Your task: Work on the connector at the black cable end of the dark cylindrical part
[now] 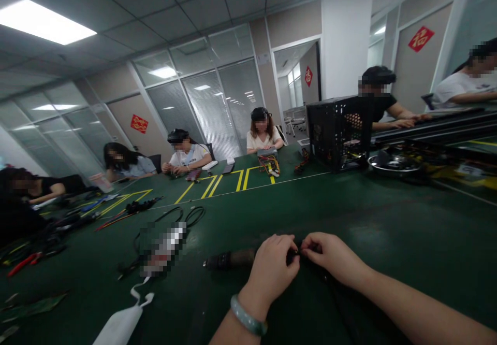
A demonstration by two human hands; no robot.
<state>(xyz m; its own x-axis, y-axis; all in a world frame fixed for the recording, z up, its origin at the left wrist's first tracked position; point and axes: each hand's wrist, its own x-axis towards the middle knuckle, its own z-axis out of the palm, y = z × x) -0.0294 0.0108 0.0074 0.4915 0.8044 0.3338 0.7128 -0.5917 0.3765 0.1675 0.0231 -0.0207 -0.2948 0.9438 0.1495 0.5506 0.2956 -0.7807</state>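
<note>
Dark cylindrical tool (235, 260) appeared to rest on the bench (217, 308), lower centre of the frame, while the left hand (274, 262) and right hand (336, 257), each grip pinched on a dark piece (298, 245), seemed mid-adjustment, calling next for steadiness.

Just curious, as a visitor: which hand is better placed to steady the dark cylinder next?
Likely the left hand: it is nearer the dark cylinder and overlaps it in view, while the right hand sits farther off.
</note>
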